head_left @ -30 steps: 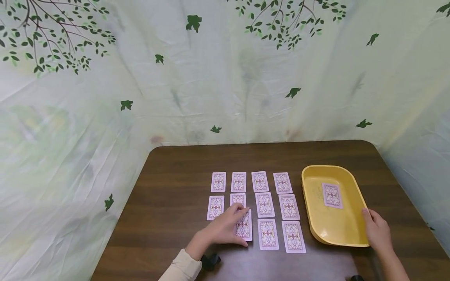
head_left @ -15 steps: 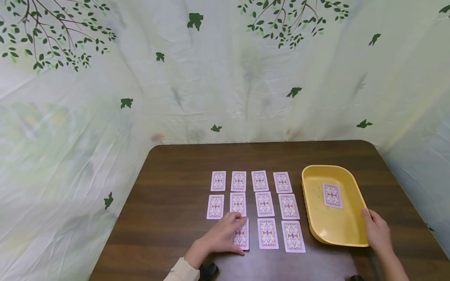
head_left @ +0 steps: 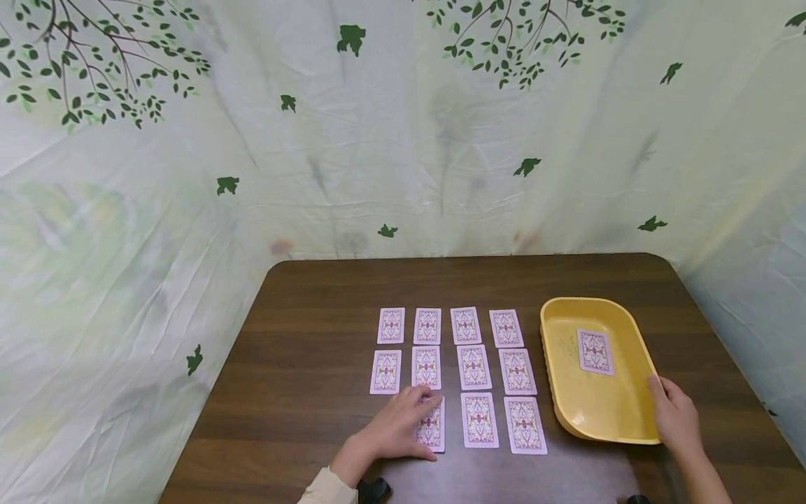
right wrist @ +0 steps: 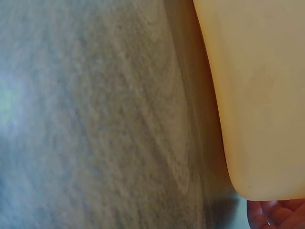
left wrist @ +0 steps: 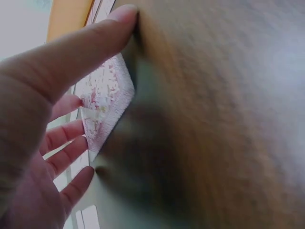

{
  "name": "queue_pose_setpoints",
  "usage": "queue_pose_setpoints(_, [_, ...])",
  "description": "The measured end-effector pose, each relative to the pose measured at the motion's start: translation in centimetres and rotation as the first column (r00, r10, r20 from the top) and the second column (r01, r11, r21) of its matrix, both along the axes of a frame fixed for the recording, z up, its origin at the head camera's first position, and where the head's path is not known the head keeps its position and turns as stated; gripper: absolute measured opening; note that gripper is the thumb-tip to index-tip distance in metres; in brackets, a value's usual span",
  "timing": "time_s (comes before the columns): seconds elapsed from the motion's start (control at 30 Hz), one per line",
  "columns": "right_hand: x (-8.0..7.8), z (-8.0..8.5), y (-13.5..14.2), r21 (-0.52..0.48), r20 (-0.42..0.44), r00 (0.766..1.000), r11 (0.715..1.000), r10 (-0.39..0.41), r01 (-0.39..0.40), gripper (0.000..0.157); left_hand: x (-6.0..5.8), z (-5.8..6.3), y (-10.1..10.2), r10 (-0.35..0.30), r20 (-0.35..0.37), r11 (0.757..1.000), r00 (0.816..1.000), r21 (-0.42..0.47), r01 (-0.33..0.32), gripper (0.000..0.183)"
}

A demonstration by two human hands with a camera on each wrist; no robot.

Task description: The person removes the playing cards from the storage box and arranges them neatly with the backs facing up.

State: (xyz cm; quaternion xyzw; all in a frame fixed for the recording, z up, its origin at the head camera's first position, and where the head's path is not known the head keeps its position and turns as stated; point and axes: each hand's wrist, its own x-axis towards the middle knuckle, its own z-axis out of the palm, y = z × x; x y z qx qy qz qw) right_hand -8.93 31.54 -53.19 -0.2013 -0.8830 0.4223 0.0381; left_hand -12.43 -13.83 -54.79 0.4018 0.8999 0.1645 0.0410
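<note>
My left hand (head_left: 394, 425) holds a pink-patterned playing card (head_left: 432, 427) by its edges, at the front left of a grid of face-down cards. In the left wrist view, the thumb is at one end of the card (left wrist: 107, 95) while fingertips touch its far edge. The card lies low at the table, partly covered by the hand. On the right, my right hand (head_left: 679, 418) grips the side of a yellow tray (head_left: 607, 413). One more card (head_left: 595, 351) lies face down inside that tray. The right wrist view shows the fingers (right wrist: 257, 215) beneath the tray edge.
Several face-down cards stand in neat rows, including one at the back left (head_left: 391, 326) and one at the front right (head_left: 525, 425). All lie on a dark wooden table (head_left: 302, 336). A leaf-printed cloth (head_left: 403, 161) hangs behind it.
My left hand has drawn its card slightly left and toward me, into line with the front row, uncovering the card behind. The right hand and tray have stayed put.
</note>
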Motion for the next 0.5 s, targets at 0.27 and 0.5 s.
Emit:
queue_pose_setpoints(0.27, [0.0, 0.0, 0.1, -0.012, -0.007, 1.0, 1.0, 0.005, -0.006, 0.054, 0.3, -0.6, -0.8, -0.012, -0.005, 0.998, 1.0, 0.063, 0.012, 0.077])
queue_pose_setpoints(0.5, [0.0, 0.0, 0.0, 0.005, -0.012, 1.0, 1.0, -0.006, 0.006, 0.053, -0.1, -0.1, -1.4, -0.023, -0.021, 0.998, 1.0, 0.061, 0.024, 0.074])
